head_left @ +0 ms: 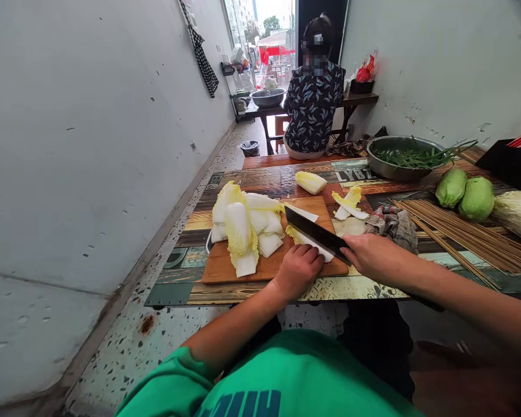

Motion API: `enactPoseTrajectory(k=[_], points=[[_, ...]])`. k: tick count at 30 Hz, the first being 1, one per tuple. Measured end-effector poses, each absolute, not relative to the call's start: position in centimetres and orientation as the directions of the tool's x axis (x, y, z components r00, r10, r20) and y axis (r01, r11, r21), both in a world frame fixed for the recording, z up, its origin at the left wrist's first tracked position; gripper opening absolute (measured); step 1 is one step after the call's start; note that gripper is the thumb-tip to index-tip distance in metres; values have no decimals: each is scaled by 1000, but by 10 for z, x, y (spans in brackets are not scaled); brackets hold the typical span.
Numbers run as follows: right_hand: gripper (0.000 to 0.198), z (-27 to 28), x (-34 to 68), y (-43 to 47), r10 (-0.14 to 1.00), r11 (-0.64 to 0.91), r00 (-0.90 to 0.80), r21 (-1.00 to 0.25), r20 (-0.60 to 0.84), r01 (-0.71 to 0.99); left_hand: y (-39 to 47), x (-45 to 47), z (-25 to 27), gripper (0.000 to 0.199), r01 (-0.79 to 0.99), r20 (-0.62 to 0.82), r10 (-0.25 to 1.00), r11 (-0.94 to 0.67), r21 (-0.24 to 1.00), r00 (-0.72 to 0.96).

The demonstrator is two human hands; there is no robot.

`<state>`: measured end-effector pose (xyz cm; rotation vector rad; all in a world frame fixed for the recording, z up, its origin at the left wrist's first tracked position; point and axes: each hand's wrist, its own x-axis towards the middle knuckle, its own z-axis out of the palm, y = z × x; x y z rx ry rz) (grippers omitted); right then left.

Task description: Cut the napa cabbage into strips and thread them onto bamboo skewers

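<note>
My right hand point(365, 252) is closed round the handle of a dark-bladed cleaver point(310, 229), its blade slanting up to the left over a wooden cutting board point(316, 205). Beneath the blade lies a napa cabbage leaf point(325, 252). Curled fingers of my left hand point(300, 267) hold that leaf down at the board's near edge. Another cabbage leaf point(303, 212) rests just beyond the blade. On the board's left side is a heap of white and yellow cabbage leaves point(243, 223), some cut into pieces.
Beyond the board sit a cabbage heart point(311, 182) and loose leaves point(348, 204). To the right are a rag point(393, 226), bamboo skewers point(464, 231), green vegetables point(477, 197) and a metal bowl point(391, 171) of greens. A seated person point(315, 110) faces away at another table.
</note>
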<state>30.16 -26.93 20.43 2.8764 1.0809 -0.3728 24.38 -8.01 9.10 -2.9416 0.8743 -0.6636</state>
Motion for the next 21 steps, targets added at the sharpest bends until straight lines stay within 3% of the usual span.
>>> enactPoseTrajectory(k=[15,21], points=[[23,204,308,-260,650,-722,676,-4,-348,692,-83,245,89,22,-518,400,-492,-854,-48,773],[21,192,311,-245,676,-700,664,3,-318,714,-84,248,85,21,-512,391,-501,-855,-85,772]])
